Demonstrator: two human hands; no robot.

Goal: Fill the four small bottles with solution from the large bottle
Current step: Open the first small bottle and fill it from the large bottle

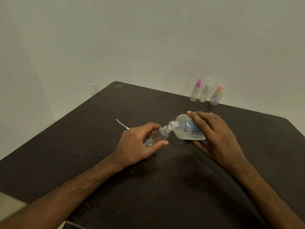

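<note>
Dark table point(165, 187), pale wall point(148, 38) (three capped bottles point(204, 92) at back); left hand point(137, 146) grips small bottle point(158, 136), right hand point(217, 138) clasps large bottle point(186, 128).

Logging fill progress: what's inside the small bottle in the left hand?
Small bottle is clear; a little liquid seems pooled near its base. Left hand covers part of its body, so the level can't be read.

Label point(196, 132) on large bottle point(182, 127) is blurred, perhaps unreadable.

The dark worktop point(165, 187) carries three small bottles point(204, 93), upright in a row at its far edge. A white dip tube point(121, 123) lies nearer its centre.
</note>
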